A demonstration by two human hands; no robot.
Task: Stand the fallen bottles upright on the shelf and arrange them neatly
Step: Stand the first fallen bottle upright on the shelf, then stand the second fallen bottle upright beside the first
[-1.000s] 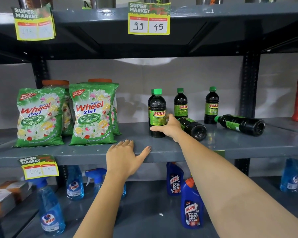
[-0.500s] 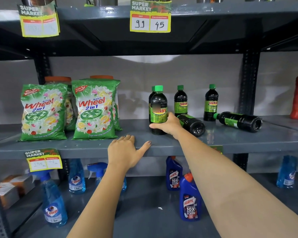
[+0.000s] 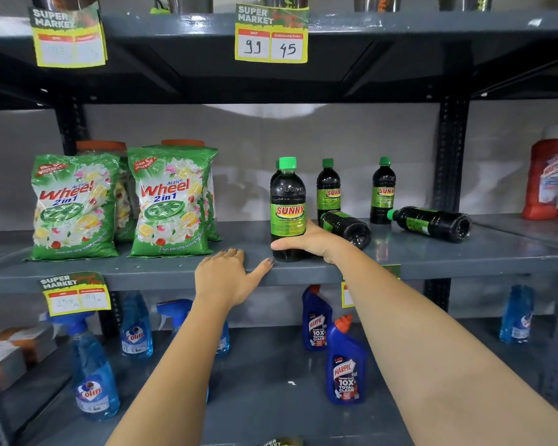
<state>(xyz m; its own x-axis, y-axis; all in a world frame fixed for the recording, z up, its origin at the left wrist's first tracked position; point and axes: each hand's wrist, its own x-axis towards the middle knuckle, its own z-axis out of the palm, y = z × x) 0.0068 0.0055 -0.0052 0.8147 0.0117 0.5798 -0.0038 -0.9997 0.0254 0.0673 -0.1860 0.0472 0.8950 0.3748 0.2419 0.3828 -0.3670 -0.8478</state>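
Dark Sunny bottles with green caps stand on the grey middle shelf (image 3: 432, 255). My right hand (image 3: 310, 241) grips the lower part of the front upright bottle (image 3: 287, 201) near the shelf's front edge; another bottle stands hidden right behind it. Two more stand upright at the back, one in the middle (image 3: 328, 188) and one to the right (image 3: 382, 189). A fallen bottle (image 3: 347, 225) lies just right of my right hand, base toward me. A second fallen bottle (image 3: 430, 222) lies farther right, cap pointing left. My left hand (image 3: 227, 275) rests flat on the shelf's front edge, fingers spread.
Two green Wheel detergent packs (image 3: 171, 201) stand on the left of the same shelf, with orange-lidded jars behind. A red bottle (image 3: 543, 181) stands far right. Below are blue Colin sprays (image 3: 92, 375) and Harpic bottles (image 3: 345, 365). Price tags (image 3: 271, 37) hang from the upper shelf.
My right hand has drawn the front upright bottle a little toward the shelf's front edge. The camera has moved closer. My left hand stays on the edge.
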